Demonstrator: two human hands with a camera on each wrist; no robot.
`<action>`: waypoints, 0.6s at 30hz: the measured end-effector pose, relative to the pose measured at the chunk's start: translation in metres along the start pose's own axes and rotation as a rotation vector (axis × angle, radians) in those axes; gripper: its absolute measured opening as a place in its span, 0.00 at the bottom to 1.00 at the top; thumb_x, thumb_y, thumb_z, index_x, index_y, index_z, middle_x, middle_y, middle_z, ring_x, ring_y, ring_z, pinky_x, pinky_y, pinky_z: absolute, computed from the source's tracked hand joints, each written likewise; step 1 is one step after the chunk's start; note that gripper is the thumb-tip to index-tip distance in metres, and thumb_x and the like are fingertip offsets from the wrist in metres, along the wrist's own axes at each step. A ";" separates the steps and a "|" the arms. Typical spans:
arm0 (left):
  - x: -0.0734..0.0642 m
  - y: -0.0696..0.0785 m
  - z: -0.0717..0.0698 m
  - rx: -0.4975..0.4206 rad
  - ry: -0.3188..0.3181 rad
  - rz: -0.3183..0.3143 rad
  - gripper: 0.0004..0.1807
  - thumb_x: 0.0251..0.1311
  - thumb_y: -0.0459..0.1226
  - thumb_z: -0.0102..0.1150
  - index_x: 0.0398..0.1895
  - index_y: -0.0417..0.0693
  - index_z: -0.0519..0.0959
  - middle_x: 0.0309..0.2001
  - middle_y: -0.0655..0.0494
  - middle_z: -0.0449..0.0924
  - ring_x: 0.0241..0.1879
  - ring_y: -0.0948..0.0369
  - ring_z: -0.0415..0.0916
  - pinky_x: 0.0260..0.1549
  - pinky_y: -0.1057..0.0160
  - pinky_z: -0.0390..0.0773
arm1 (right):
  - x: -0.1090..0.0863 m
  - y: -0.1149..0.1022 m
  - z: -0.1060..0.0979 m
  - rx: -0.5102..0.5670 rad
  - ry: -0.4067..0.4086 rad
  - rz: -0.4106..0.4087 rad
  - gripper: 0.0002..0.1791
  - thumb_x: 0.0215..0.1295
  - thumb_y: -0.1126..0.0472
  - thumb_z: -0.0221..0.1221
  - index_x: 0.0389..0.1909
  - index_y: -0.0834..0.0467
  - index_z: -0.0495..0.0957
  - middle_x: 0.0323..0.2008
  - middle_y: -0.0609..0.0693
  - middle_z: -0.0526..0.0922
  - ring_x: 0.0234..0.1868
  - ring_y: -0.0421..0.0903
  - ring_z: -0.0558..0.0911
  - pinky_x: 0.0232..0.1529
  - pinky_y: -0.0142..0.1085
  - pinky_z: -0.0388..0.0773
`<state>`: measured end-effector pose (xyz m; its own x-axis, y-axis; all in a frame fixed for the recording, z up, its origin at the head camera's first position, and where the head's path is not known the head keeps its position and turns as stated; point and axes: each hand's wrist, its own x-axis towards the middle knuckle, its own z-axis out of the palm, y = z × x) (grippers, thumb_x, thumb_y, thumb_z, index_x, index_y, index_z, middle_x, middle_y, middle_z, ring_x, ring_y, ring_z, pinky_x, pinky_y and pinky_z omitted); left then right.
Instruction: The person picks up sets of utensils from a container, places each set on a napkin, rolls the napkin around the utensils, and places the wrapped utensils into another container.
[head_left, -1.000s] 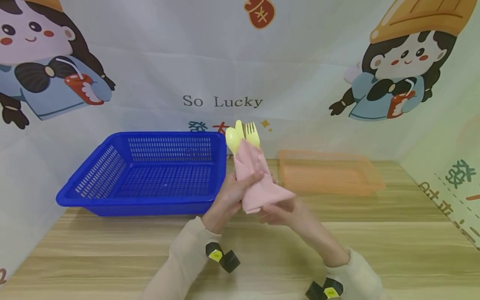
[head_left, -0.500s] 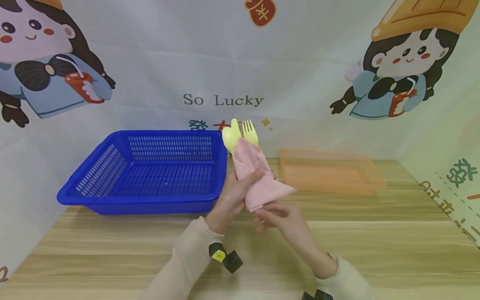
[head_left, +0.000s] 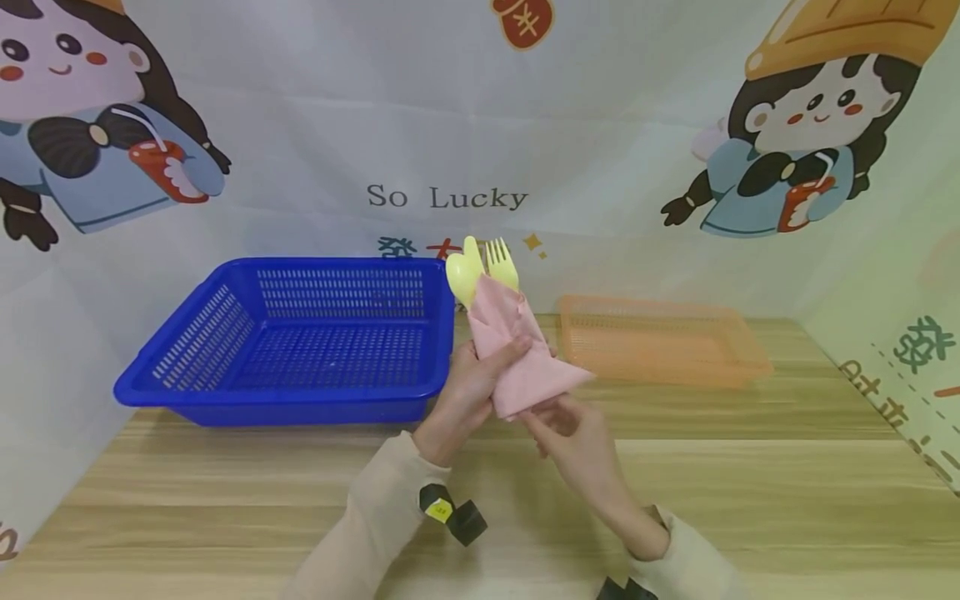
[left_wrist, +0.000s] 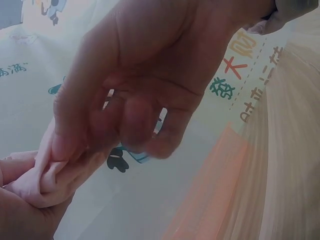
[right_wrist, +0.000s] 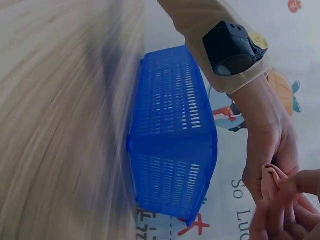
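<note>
A pink napkin [head_left: 536,379], folded to a pointed corner at the right, wraps yellow cutlery in the head view. From its top stick out a spoon [head_left: 461,277], a fork [head_left: 502,265] and a third piece with a rounded tip, perhaps a knife. My left hand [head_left: 467,398] grips the bundle, thumb across its front. At the lower edge, my right hand [head_left: 583,443] pinches the napkin between thumb and fingers. The left wrist view has the right hand's fingers curled at the cloth [left_wrist: 47,182]. The cutlery handles are hidden inside.
A blue perforated basket [head_left: 300,400] stands on the wooden table [head_left: 225,492], left of the hands. Behind them at right lies a shallow orange basket [head_left: 667,367]. A printed cloth [head_left: 450,125] hangs along the back and sides.
My right hand has shifted its pinch along the napkin's lower edge, and its wrist has come lower and leftward. The lower edge looks narrower now. My left hand keeps its grip.
</note>
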<state>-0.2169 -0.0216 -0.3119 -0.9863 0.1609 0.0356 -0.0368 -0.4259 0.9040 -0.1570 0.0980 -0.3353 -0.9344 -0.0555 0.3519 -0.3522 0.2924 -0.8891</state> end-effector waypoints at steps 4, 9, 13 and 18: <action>0.000 0.000 0.001 -0.003 0.003 0.000 0.16 0.57 0.30 0.53 0.49 0.32 0.68 0.39 0.43 0.79 0.34 0.57 0.79 0.36 0.63 0.79 | 0.000 0.002 0.002 -0.134 0.134 -0.102 0.05 0.47 0.66 0.65 0.25 0.63 0.80 0.28 0.52 0.74 0.27 0.39 0.67 0.27 0.29 0.66; 0.001 -0.002 0.001 0.020 0.017 -0.007 0.16 0.57 0.30 0.53 0.48 0.32 0.69 0.38 0.43 0.79 0.33 0.59 0.79 0.35 0.63 0.79 | 0.002 0.005 0.001 -0.163 0.187 -0.141 0.12 0.44 0.67 0.66 0.32 0.66 0.81 0.42 0.55 0.70 0.44 0.46 0.70 0.39 0.39 0.71; 0.001 -0.003 0.001 0.033 0.015 -0.010 0.16 0.57 0.31 0.53 0.48 0.33 0.69 0.38 0.43 0.80 0.33 0.59 0.79 0.35 0.62 0.79 | 0.004 0.008 0.001 -0.121 0.173 -0.171 0.12 0.46 0.70 0.65 0.34 0.67 0.80 0.42 0.56 0.77 0.44 0.45 0.73 0.37 0.39 0.77; 0.001 -0.002 0.002 0.033 -0.003 -0.015 0.16 0.57 0.31 0.53 0.48 0.33 0.68 0.38 0.45 0.79 0.33 0.59 0.79 0.36 0.61 0.79 | 0.005 0.008 0.002 -0.033 0.165 -0.175 0.16 0.46 0.72 0.63 0.40 0.70 0.75 0.35 0.60 0.81 0.33 0.48 0.80 0.35 0.35 0.79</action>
<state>-0.2174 -0.0191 -0.3134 -0.9852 0.1699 0.0227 -0.0467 -0.3938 0.9180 -0.1647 0.0983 -0.3416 -0.8371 0.0481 0.5450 -0.5033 0.3229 -0.8015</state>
